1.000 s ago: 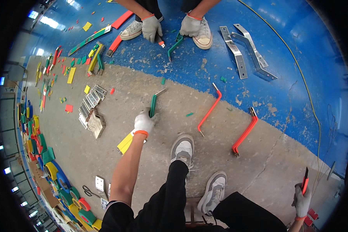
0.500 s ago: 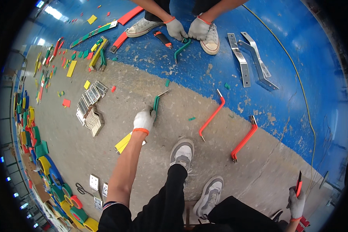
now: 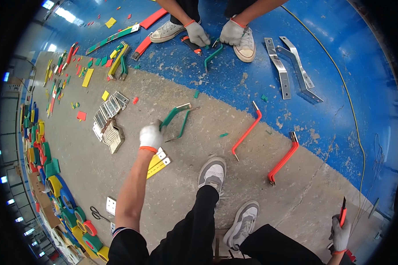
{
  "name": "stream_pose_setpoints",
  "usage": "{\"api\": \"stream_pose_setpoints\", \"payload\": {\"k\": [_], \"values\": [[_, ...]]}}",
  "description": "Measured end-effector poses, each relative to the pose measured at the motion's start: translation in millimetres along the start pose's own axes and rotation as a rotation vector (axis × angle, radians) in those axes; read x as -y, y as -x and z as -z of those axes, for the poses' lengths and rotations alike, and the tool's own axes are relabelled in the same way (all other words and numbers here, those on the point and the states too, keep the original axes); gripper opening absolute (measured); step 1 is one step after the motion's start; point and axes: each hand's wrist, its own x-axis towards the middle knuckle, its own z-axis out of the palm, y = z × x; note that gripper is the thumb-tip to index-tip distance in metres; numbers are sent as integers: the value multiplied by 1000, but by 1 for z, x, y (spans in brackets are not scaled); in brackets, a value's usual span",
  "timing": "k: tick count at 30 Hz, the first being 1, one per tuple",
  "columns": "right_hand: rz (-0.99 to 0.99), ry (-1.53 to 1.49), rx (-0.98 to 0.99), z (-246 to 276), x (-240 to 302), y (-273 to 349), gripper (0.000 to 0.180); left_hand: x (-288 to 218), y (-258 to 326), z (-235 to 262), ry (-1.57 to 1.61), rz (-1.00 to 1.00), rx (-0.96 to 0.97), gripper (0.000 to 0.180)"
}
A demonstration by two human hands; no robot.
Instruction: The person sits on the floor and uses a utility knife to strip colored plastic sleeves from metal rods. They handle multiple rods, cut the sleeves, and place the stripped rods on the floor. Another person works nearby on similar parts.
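Note:
My left hand [image 3: 151,136], in a white glove with an orange cuff, grips one end of a bent metal bar covered in green sleeving [image 3: 171,115]. A second green bent bar [image 3: 182,126] lies beside it on the concrete, its bare ends showing. Just below that hand are yellow-covered flat bars [image 3: 158,163] with bare, holed ends. Far out at the lower right, my gloved right hand [image 3: 340,235] is closed around a red utility knife [image 3: 342,214], its dark blade pointing up.
Two red-covered bent bars [image 3: 246,134] [image 3: 284,161] lie right of centre. Opposite me, a co-worker's gloved hands [image 3: 214,35] work at a green bent bar [image 3: 213,58]. Bare metal bars [image 3: 277,68] lie on the blue floor; stacked bars [image 3: 110,128] and tape rolls [image 3: 66,201] are leftward.
My left hand has shifted left with one green bar, which now shows apart from the second green bar. The right hand still holds the knife in about the same place.

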Motion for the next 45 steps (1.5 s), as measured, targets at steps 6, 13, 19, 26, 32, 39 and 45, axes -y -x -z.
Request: {"api": "stream_pose_setpoints", "payload": {"k": [6, 13, 19, 26, 32, 39, 45], "values": [[-15, 50, -3, -4, 10, 2, 17, -23, -16, 118, -81, -76, 114, 33], [6, 47, 29, -7, 12, 2, 17, -82, -96, 80, -425, -223, 357, 21], [-8, -26, 61, -5, 8, 3, 13, -107, -112, 26, 225, 27, 229, 39], [-33, -29, 55, 0, 2, -2, 15, -60, -65, -12, -189, -104, 215, 28], [1, -34, 74, -2, -4, -4, 14, -52, -63, -22, -102, -171, 164, 30], [-51, -40, 77, -1, -2, -6, 14, -18, -60, 10, 147, -90, 253, 33], [-2, -22, 97, -7, 3, -8, 16, -20, -38, -14, 117, -114, 60, 34]]}}
